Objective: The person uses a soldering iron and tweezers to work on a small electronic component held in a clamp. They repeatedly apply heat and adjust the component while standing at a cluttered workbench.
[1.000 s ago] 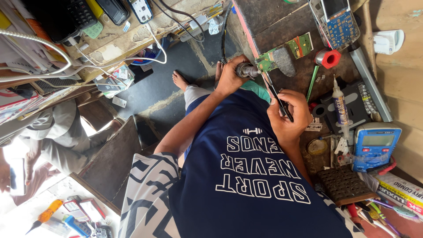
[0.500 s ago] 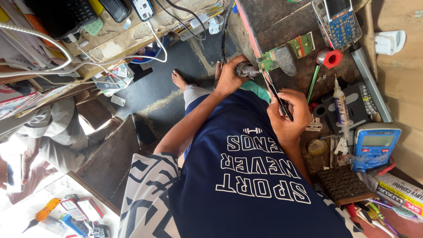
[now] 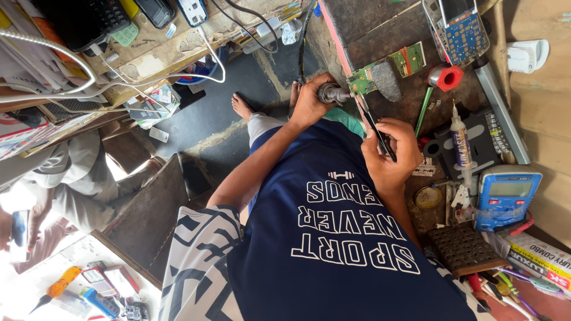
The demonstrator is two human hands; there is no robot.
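Left hand (image 3: pixel 309 104) grips the hot-air nozzle (image 3: pixel 331 94) closed; right hand (image 3: pixel 389 151) pinches tweezers (image 3: pixel 373 122) just beside the green board (image 3: pixel 363 80). Keep both steady.

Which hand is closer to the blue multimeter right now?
Right. The right hand, gripping a black tool, sits beside the multimeter. The left hand is farther off, beyond the right hand, holding a metal nozzle.

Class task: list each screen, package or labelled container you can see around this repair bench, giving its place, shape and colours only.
Multimeter: right of bench, blue box, grey screen.
Phone: top right, blue keypad, dark screen.
Glue tube: right of the right hand, slim, white, dark label.
Carton: lower right, flat, yellow and red.
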